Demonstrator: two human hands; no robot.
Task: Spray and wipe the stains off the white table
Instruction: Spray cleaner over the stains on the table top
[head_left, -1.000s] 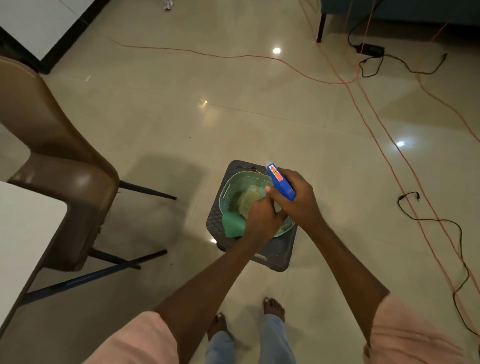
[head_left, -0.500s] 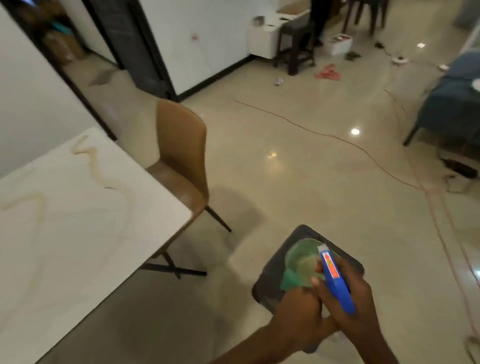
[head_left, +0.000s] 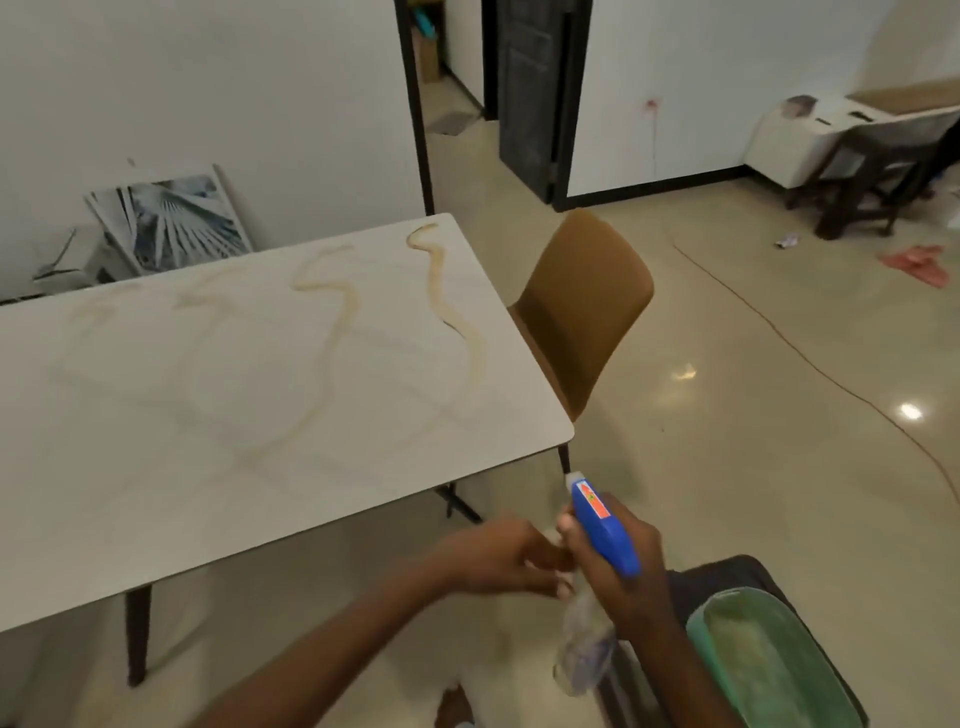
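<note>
A framed picture leans on the wall at ten o'clock. Below it the white table fills the left half, its top marked by tan, snaking stains from nine o'clock toward twelve. A brown chair stands at the table's far right end, near one o'clock. At six o'clock the left hand reaches across, fingers loosely curled, their tips at the bottle's neck; whether they pinch it I cannot tell. Just right of it, the right hand grips the blue-headed spray bottle, nozzle up. At five o'clock a green basin sits on a dark stool.
</note>
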